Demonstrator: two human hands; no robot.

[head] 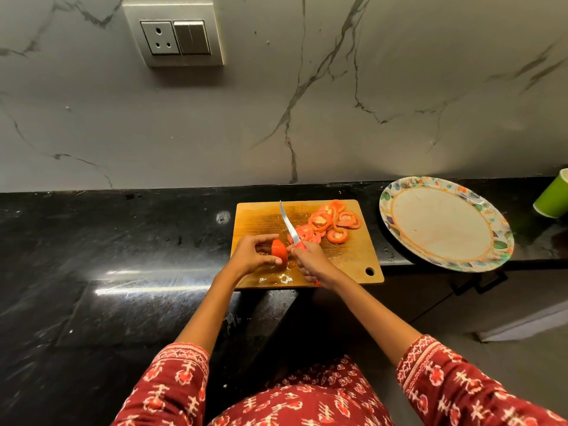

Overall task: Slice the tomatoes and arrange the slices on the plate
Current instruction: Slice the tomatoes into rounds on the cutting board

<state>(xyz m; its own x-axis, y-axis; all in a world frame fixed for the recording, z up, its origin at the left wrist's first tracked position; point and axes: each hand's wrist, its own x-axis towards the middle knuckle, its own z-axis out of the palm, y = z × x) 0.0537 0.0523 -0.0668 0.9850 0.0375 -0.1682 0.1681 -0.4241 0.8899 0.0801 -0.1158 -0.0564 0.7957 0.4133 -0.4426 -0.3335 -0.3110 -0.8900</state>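
We see a grey marble-look wall (368, 87) w/ dark veins, bearing a metal-framed socket and switch plate (173, 33). Below runs a glossy black stone counter (107, 256); its right stretch is narrower. A round plate (442, 226), pale centre w/ multicoloured floral rim, lies right of the board, its near edge overhanging the counter. A green cup (553, 195) beside it is cut off by the frame edge. The rectangular wooden cutting board (261, 216), w/ a hang hole at its near right corner, looks wet in patches. Tomato slices (329, 222) lie overlapping at its far right part, none on the plate. Patterned red sleeves (172, 388) cover both upper forearms. Left hand (250, 253) curls round the remaining tomato piece (279, 250) at the board's near left part, thumb and fingers pinching it; its underside is hidden. Right hand (310, 262) is wrapped around the red handle of a knife (290, 224), handle mostly hidden; the narrow curved blade points away, its base just beside the tomato's cut face. Contact: cannot tell.
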